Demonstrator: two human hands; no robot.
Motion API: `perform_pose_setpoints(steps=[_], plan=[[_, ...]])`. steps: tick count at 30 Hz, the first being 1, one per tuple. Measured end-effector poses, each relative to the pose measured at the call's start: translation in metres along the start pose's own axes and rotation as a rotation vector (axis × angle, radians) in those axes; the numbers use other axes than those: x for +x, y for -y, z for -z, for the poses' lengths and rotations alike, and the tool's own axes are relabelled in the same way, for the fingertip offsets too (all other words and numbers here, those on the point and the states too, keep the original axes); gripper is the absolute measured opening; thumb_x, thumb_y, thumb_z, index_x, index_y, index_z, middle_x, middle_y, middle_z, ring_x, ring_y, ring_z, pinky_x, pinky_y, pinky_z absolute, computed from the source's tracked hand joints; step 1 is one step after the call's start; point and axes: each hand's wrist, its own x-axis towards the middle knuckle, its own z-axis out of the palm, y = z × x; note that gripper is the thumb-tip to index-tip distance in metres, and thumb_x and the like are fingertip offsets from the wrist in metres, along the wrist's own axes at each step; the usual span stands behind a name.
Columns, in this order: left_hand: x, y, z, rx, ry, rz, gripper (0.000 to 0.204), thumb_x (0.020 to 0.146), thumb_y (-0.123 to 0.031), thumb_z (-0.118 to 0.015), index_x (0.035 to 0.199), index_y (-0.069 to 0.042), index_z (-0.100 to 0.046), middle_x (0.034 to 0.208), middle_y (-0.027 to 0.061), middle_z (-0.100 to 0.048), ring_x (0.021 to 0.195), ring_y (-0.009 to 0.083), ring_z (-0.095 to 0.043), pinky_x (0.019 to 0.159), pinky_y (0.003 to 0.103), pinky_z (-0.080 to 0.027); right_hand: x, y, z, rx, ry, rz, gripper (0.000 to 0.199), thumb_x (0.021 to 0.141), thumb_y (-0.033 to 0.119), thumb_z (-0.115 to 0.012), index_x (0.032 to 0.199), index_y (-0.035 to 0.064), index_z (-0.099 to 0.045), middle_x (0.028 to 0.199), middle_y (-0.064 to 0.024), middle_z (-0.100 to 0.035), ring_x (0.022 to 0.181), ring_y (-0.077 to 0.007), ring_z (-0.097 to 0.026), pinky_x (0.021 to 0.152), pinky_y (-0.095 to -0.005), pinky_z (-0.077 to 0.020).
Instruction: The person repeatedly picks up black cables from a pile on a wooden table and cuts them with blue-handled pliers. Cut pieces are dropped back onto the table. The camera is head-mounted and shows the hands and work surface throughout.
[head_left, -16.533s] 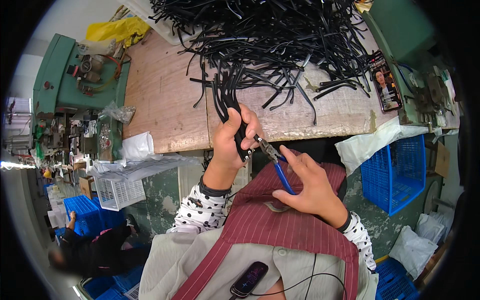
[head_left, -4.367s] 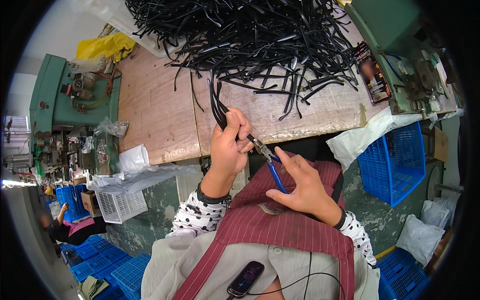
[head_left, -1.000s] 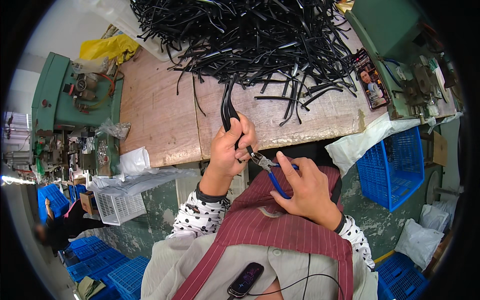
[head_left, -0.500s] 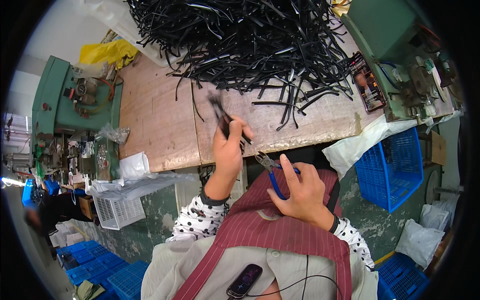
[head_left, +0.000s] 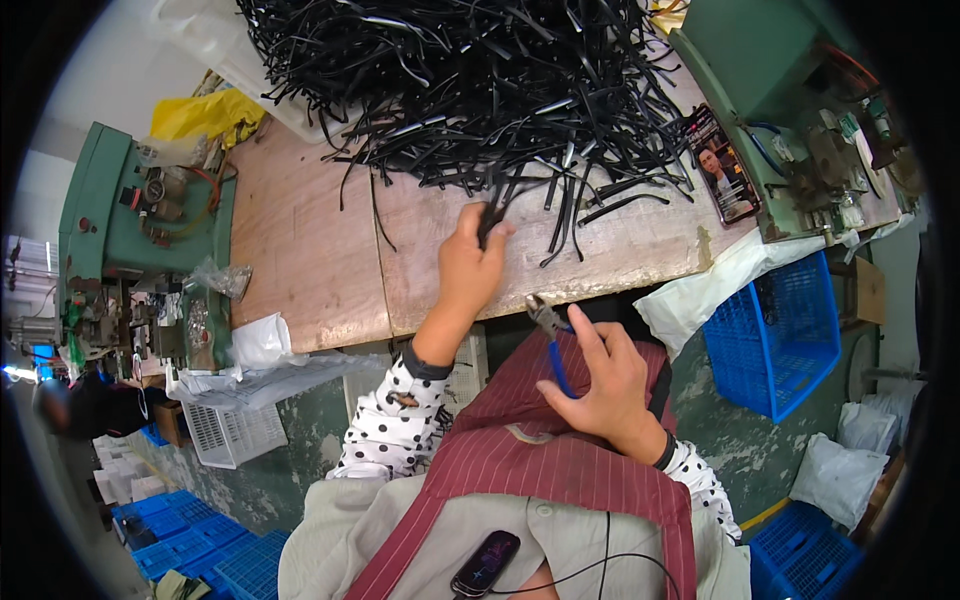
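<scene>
My left hand (head_left: pixel 470 265) is over the wooden tabletop at the near side of a large heap of black eyeglass temples (head_left: pixel 480 90). Its fingers are closed around a few dark temples (head_left: pixel 489 222), partly hidden and blurred, so their number is unclear. Short of the table's front edge, my right hand (head_left: pixel 610 385) holds a pair of cutting pliers (head_left: pixel 548 320) with blue handles. The metal jaws point up toward the edge. Several loose temples (head_left: pixel 563 220) lie between the heap and the edge.
Green machines stand at left (head_left: pixel 110 220) and right (head_left: pixel 745 80) of the wooden table (head_left: pixel 300 250). A phone (head_left: pixel 722 165) leans by the right machine. A blue crate (head_left: pixel 775 340) sits below at right, a white crate (head_left: pixel 235 432) at left. A yellow bag (head_left: pixel 205 118) lies far left.
My left hand has moved away from the table's front edge toward the heap, with the temples in it. My right hand stays almost in place with the cutting pliers.
</scene>
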Motion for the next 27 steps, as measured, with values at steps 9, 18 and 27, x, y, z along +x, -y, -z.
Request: perform_pose_setpoints(steps=[9,18,27], plan=[[-0.036,0.000,0.046,-1.361,0.253,0.352,0.045,0.106,-0.052,-0.040,0.096,-0.009,-0.050,0.079,0.0029,-0.052,0.049,0.0048,-0.036,0.047,0.022,-0.038,0.002,0.003,-0.009,0.101,0.118,-0.041,0.093,0.061,0.030,-0.089,0.145,0.0093,-0.053,0.097,-0.0118,-0.058,0.083,-0.0274,-0.059,0.070,-0.0378,-0.0519],[-0.043,-0.042,0.055,-1.280,0.192,0.272,0.047,0.104,-0.057,-0.040,0.093,-0.012,-0.046,0.075,0.0001,-0.047,0.045,0.0018,-0.030,0.041,0.018,-0.034,0.007,0.012,-0.004,0.050,0.164,-0.008,0.096,0.061,0.030,-0.089,0.146,0.0078,-0.051,0.098,-0.0127,-0.057,0.081,-0.0273,-0.058,0.069,-0.0378,-0.0502],[-0.047,-0.051,0.055,-1.145,0.089,0.297,0.045,0.104,-0.056,-0.041,0.092,-0.012,-0.046,0.075,0.0008,-0.048,0.045,0.0024,-0.029,0.041,0.018,-0.032,0.004,0.011,-0.006,0.116,0.220,-0.030,0.099,0.064,0.035,-0.089,0.149,0.0064,-0.048,0.099,-0.0129,-0.057,0.080,-0.0267,-0.058,0.069,-0.0374,-0.0501]])
